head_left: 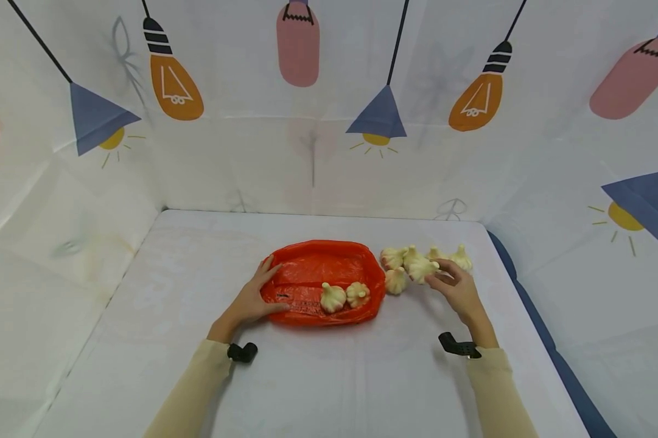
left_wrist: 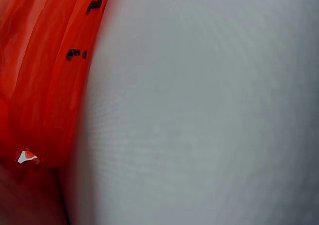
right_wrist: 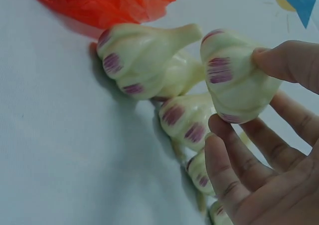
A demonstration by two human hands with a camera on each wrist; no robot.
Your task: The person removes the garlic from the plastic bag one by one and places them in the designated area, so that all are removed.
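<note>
My left hand [head_left: 251, 298] grips the left end of an open red plastic bag [head_left: 320, 255], fingers along its far rim and thumb over its near rim. Two garlic bulbs [head_left: 333, 298] lie inside, towards the bag's near right part. In the left wrist view the bag's side [left_wrist: 50, 85] fills the left edge; that hand is hardly visible there. My right hand [head_left: 457, 289] pinches a garlic bulb [right_wrist: 239, 80] between thumb and fingertips, lifted over a group of others. Several garlic bulbs [head_left: 395, 281] with purple streaks lie just right of the bag.
A white table [head_left: 318, 377] carries everything, its far edge meeting a cloth wall [head_left: 224, 164] printed with lamps and bulbs. More printed cloth hangs at both sides. Dark blue fabric [head_left: 548, 328] shows along the table's right edge.
</note>
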